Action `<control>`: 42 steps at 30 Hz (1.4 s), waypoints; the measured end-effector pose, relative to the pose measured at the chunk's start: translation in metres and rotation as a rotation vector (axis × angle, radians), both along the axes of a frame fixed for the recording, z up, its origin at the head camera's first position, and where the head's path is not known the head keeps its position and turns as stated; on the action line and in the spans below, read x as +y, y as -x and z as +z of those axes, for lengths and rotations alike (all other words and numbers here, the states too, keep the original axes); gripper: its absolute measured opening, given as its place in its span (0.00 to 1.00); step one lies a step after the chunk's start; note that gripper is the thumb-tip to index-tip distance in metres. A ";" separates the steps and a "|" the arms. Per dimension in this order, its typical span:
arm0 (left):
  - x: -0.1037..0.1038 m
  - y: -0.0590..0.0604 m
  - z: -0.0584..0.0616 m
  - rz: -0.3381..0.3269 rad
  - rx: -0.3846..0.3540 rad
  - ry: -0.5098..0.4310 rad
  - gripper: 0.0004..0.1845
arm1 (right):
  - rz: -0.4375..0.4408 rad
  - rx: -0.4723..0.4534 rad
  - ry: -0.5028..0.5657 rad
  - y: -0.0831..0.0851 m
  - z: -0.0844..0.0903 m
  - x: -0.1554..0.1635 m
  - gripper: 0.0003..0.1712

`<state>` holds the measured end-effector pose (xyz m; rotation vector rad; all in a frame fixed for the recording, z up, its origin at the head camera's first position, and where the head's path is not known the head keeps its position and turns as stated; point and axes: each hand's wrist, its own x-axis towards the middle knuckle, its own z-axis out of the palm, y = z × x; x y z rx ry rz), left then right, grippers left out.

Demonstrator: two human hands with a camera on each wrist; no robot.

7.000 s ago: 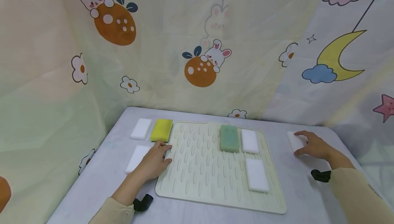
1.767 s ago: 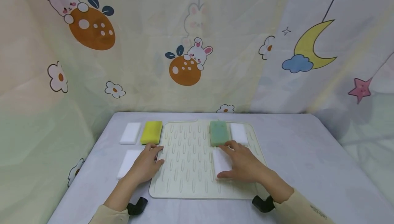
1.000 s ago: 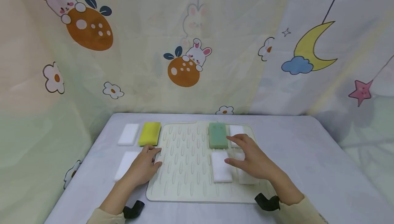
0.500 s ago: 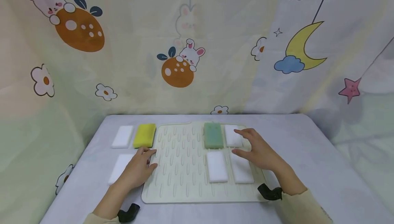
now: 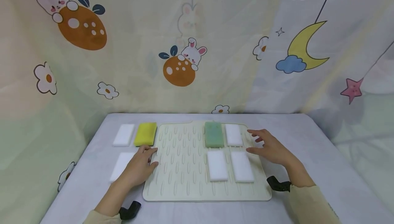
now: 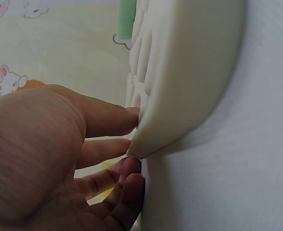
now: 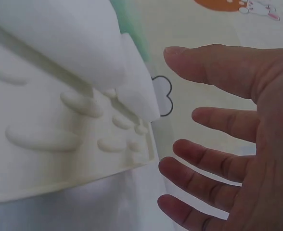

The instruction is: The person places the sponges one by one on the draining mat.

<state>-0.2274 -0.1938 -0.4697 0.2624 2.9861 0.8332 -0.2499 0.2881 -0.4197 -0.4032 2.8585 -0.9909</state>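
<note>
A cream mat [image 5: 181, 191] with raised oval bumps lies on the table. My left hand [image 5: 138, 167] rests at its left edge, thumb and fingertips [image 6: 132, 120] touching the rim in the left wrist view. On the mat's right half lie a green sponge [image 5: 214, 134] and, beside it, a white sponge [image 5: 234, 135]. Below these, two more white sponges [image 5: 217, 165] lie side by side, the right one [image 5: 242, 166] nearer the mat's edge. My right hand [image 5: 272, 147] hovers by the mat's right edge, fingers spread and holding nothing, as the right wrist view also shows.
Left of the mat, a yellow sponge [image 5: 145, 133] with a dark underside lies beside a white sponge [image 5: 123, 135]. Another white sponge [image 5: 121, 165] is partly covered by my left hand. A printed cloth backdrop [image 5: 138, 46] stands behind the white-covered table [image 5: 307, 142].
My right hand gripped a white sponge on the table at right, then set it on the mat below the green one. It let go and drew back rightward. The left hand stayed at the mat's edge.
</note>
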 end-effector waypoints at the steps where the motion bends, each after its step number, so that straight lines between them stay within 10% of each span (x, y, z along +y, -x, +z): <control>1: 0.000 0.000 0.000 -0.001 -0.001 0.000 0.30 | -0.004 -0.011 -0.001 0.001 -0.002 0.002 0.46; 42: -0.001 -0.004 0.014 0.022 -0.081 -0.040 0.33 | 0.007 -0.166 0.039 0.021 -0.048 0.032 0.43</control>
